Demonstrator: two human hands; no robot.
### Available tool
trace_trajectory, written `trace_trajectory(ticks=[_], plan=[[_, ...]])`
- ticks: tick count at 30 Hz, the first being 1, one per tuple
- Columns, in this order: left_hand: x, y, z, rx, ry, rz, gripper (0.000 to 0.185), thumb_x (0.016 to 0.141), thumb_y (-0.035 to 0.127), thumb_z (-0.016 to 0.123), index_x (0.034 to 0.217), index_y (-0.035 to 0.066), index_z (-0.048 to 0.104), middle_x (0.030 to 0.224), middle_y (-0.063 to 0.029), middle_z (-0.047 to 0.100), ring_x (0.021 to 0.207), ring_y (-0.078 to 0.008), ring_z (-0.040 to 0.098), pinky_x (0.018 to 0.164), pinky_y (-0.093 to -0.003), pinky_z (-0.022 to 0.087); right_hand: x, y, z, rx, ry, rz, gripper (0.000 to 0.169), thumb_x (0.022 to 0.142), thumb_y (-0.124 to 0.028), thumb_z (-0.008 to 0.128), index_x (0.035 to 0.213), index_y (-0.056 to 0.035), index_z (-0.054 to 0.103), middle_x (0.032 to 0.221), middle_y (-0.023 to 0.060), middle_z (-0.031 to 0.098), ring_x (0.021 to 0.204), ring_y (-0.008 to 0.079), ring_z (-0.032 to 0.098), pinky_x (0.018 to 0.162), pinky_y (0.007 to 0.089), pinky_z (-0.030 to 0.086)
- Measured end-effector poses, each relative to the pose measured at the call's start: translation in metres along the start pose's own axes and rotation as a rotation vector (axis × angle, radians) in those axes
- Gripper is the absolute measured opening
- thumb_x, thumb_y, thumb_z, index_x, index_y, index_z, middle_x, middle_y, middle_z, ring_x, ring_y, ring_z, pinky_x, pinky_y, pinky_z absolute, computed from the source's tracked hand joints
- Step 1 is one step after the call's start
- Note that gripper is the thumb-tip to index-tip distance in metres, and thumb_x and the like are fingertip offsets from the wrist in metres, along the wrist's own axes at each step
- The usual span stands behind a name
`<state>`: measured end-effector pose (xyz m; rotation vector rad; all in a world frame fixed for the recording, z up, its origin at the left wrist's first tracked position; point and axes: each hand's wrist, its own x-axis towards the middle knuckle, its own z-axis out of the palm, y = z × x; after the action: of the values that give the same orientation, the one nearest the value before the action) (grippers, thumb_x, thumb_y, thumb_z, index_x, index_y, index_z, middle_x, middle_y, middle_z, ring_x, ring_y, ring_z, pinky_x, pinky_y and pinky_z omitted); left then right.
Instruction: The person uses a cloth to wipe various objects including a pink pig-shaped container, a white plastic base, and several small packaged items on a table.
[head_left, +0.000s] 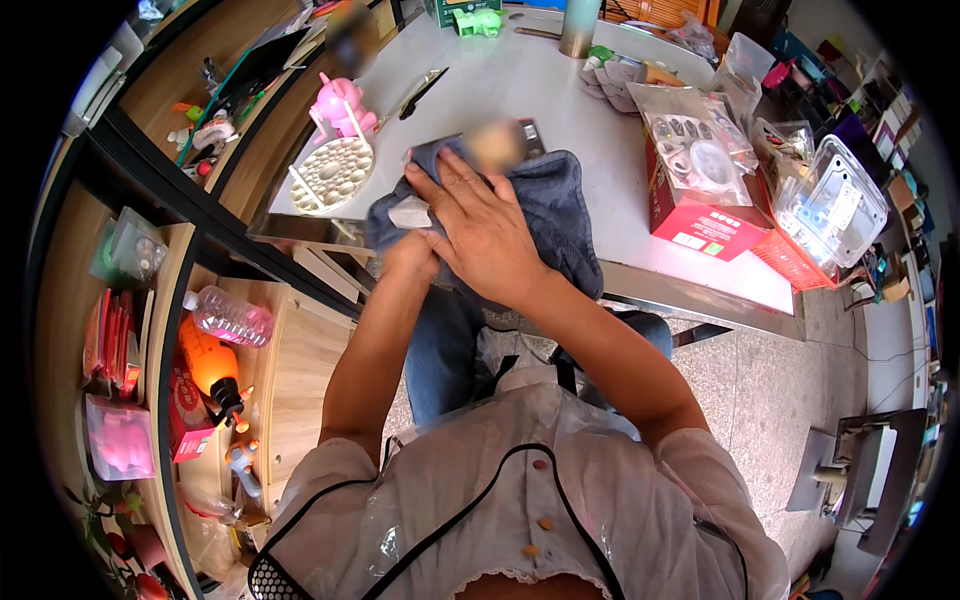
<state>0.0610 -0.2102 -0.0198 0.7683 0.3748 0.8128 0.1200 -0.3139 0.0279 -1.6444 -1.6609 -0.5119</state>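
A dark grey cloth (559, 202) lies bunched over the front edge of the table and hangs towards my lap. My right hand (487, 232) presses down on it from above, fingers stretched forward and holding the folds. Just to the left, my left hand (410, 256) grips the near side of the same cloth, its fingers mostly hidden in the fabric. A small white piece (410, 214), perhaps a tag, shows on the cloth between the hands. Beyond the fingertips a dark flat item (531, 135) is partly covered, beside a blurred patch.
A paint palette (331, 174) and a pink figurine (343, 109) stand at left. A black-handled tool (424, 94) lies behind. At right are a red box (697, 217) topped with packets and an orange basket (799, 255). A tumbler (579, 28) stands at the back; shelves (169, 300) flank my left.
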Motion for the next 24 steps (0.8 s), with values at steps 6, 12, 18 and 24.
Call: trace_trajectory(ticks=[6, 12, 18, 24], plan=[[0.000, 0.010, 0.003, 0.202, 0.013, 0.036, 0.031, 0.091, 0.031, 0.050, 0.112, 0.007, 0.053, 0.103, -0.0049, 0.060, 0.092, -0.0151, 0.059, 0.081, -0.0268, 0.048, -0.021, 0.018, -0.016, -0.176, -0.171, 0.032, 0.058, 0.078, -0.020, 0.057, 0.131, -0.0068, 0.039, 0.128, 0.0160, 0.044, 0.127, 0.0258, 0.035, 0.104, 0.0426, 0.023], [-0.028, 0.032, 0.003, 0.238, 0.152, 0.040, 0.026, 0.089, 0.029, 0.055, 0.098, 0.004, 0.054, 0.091, -0.0072, 0.061, 0.080, -0.0143, 0.061, 0.071, -0.0287, 0.052, -0.020, 0.067, -0.043, 0.252, -0.072, 0.745, 0.036, 0.085, -0.012, 0.054, 0.117, 0.0023, 0.049, 0.106, 0.0253, 0.056, 0.099, 0.0399, 0.054, 0.084, 0.0361, 0.045], [-0.037, 0.016, 0.008, 0.305, 0.016, 0.222, 0.023, 0.090, 0.023, 0.053, 0.101, 0.003, 0.053, 0.095, -0.0062, 0.059, 0.082, -0.0105, 0.057, 0.072, -0.0252, 0.047, -0.012, 0.011, -0.036, -0.157, 0.186, 0.066, 0.039, 0.080, -0.021, 0.060, 0.115, -0.0051, 0.052, 0.119, 0.0152, 0.050, 0.112, 0.0310, 0.048, 0.089, 0.0388, 0.039], [-0.057, 0.020, 0.013, 0.427, -0.146, 0.391, 0.026, 0.091, 0.015, 0.050, 0.113, 0.002, 0.049, 0.102, -0.0055, 0.058, 0.092, -0.0093, 0.054, 0.080, -0.0249, 0.044, -0.005, 0.039, -0.033, -0.182, 0.194, 0.209, 0.039, 0.079, -0.023, 0.060, 0.113, -0.0064, 0.053, 0.114, 0.0157, 0.052, 0.108, 0.0308, 0.049, 0.084, 0.0393, 0.040]])
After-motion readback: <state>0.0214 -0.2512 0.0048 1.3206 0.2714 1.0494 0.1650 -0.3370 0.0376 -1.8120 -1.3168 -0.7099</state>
